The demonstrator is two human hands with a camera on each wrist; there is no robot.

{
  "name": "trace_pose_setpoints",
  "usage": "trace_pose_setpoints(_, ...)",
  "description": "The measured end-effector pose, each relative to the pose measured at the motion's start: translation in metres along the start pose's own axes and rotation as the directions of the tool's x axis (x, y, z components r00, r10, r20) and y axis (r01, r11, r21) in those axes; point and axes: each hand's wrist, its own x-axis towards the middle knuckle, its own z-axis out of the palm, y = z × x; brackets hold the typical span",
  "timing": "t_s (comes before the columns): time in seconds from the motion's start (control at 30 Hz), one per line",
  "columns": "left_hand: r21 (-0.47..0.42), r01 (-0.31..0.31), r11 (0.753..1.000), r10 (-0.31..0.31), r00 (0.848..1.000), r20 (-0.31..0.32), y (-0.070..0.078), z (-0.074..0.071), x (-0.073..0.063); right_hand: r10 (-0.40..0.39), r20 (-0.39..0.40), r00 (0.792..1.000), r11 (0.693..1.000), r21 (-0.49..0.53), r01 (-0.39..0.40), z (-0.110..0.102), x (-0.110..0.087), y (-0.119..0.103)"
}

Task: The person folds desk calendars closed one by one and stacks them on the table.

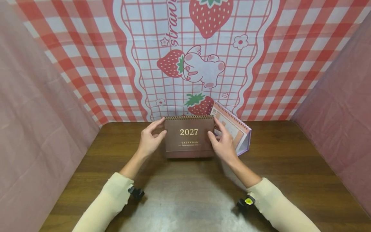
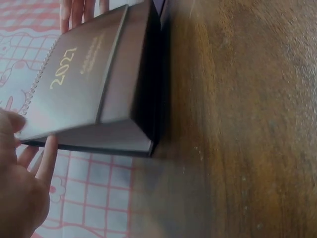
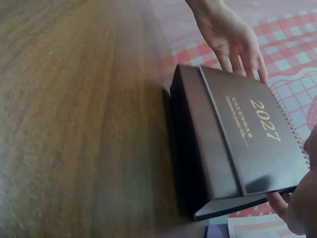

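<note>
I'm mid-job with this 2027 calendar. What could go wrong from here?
The right hand is close to the pink calendar at the back right, so moving outward could knock it. The left hand and right hand hold the brown calendar near its upper corners; uneven pulling might tilt it or let the lower part swing.

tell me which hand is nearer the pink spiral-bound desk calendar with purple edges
Right. The right hand holds the brown spiral-bound 2027 calendar by its right edge, in front of the pink calendar; the left hand is farther, at the brown calendar's left edge.
</note>
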Motion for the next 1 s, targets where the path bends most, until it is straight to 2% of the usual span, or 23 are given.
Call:
trace_pose_setpoints(0.07, 0.024, 0.001, 1.0, -0.001, 1.0, -0.004, -0.001, 0.0, 0.0, 0.003, -0.002, 1.0, 1.0, -0.013, -0.003, -0.003, -0.001, -0.011)
trace_pose_setpoints(0.27, 0.057, -0.008, 0.998, 0.009, 1.0, -0.002, -0.003, -0.002, 0.0, -0.04, 0.0, 0.999, 0.999, -0.026, 0.04, -0.005, 0.0, -0.007)
trace_pose_setpoints(0.47, 0.065, 0.011, 0.998, -0.011, 1.0, 0.008, -0.003, -0.001, 0.001, -0.064, 0.009, 0.998, 0.998, -0.014, 0.064, -0.004, 0.001, -0.001)
trace_pose_setpoints(0.67, 0.055, 0.023, 0.998, -0.024, 1.0, 0.01, -0.003, 0.001, 0.002, -0.1, -0.024, 0.995, 0.991, -0.09, 0.098, -0.002, 0.003, 0.016)
trace_pose_setpoints(0.73, 0.051, 0.031, 0.998, -0.032, 0.999, 0.01, -0.003, 0.001, 0.003, -0.104, -0.021, 0.994, 0.991, -0.087, 0.102, -0.003, 0.004, 0.019)
trace_pose_setpoints(0.83, 0.054, 0.043, 0.998, -0.043, 0.999, 0.011, -0.002, 0.002, 0.002, -0.091, -0.003, 0.996, 0.994, -0.058, 0.091, -0.006, 0.002, 0.013)
trace_pose_setpoints(1.0, 0.094, 0.075, 0.993, -0.077, 0.997, 0.025, -0.001, 0.001, 0.001, -0.055, 0.029, 0.998, 0.991, -0.117, 0.058, -0.01, 0.001, 0.013)
